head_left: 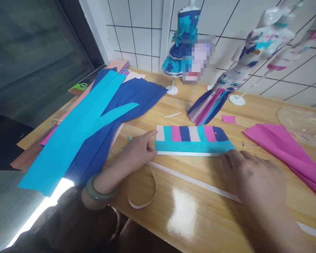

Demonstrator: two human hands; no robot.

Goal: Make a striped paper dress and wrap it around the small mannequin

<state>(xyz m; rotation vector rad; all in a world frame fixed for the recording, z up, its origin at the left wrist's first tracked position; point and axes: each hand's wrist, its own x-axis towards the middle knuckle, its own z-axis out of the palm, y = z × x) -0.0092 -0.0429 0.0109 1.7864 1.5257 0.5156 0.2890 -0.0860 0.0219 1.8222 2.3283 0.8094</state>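
Observation:
A striped crepe paper piece (192, 138) in pale pink, turquoise, magenta and dark blue lies flat on the table. A turquoise band (192, 147) runs below its stripes, with a narrow white strip (189, 153) along the lower edge. At the left end my left hand (137, 151) has its index fingertip by the upper corner and its thumb at the lower corner, where its fingers close on the edge. My right hand (252, 172) pinches the lower right corner between thumb and fingers. A long white paper strip (195, 179) passes beneath my right hand, partly hidden.
Turquoise (76, 130) and dark blue crepe paper (137, 95) lie at left beside a green tape measure (80, 86). Dressed mannequins (184, 38) stand along the tiled wall. Magenta paper (287, 147) lies at right. A curled white strip (144, 205) lies near the front edge.

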